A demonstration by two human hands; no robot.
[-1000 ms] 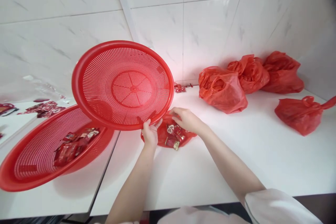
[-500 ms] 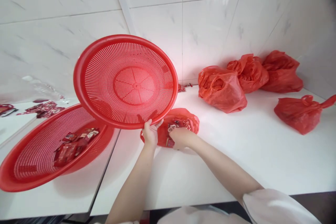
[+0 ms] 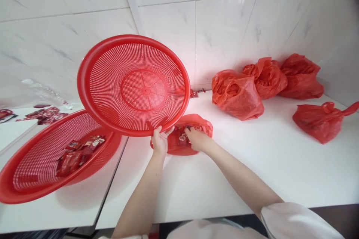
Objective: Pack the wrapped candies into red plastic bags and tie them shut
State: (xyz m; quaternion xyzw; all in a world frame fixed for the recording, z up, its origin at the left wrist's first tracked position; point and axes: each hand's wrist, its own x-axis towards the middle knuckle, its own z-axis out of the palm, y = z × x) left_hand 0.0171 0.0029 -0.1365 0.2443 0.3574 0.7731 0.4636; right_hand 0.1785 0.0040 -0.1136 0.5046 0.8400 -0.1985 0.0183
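My left hand [image 3: 160,141] grips the lower rim of a red plastic colander basket [image 3: 112,119], which is tipped up so its bare inside faces me. Just right of it an opened red plastic bag [image 3: 179,151] lies on the table, with small red printed packets [image 3: 183,139] inside. My right hand [image 3: 198,140] reaches into the bag's mouth, its fingers curled down on the packets. Its fingertips are partly hidden among them.
A second red colander basket [image 3: 30,193] leans at the left, holding red packets [image 3: 74,158]. More packets [image 3: 46,115] lie behind it. Several red plastic bags [image 3: 238,97] stand along the tiled wall, and a tied bag [image 3: 318,123] sits far right. A seam divides the white tables [image 3: 238,183].
My right hand has shifted slightly up and right within the bag, uncovering more of the packets. My left hand and the tipped basket have stayed nearly still.
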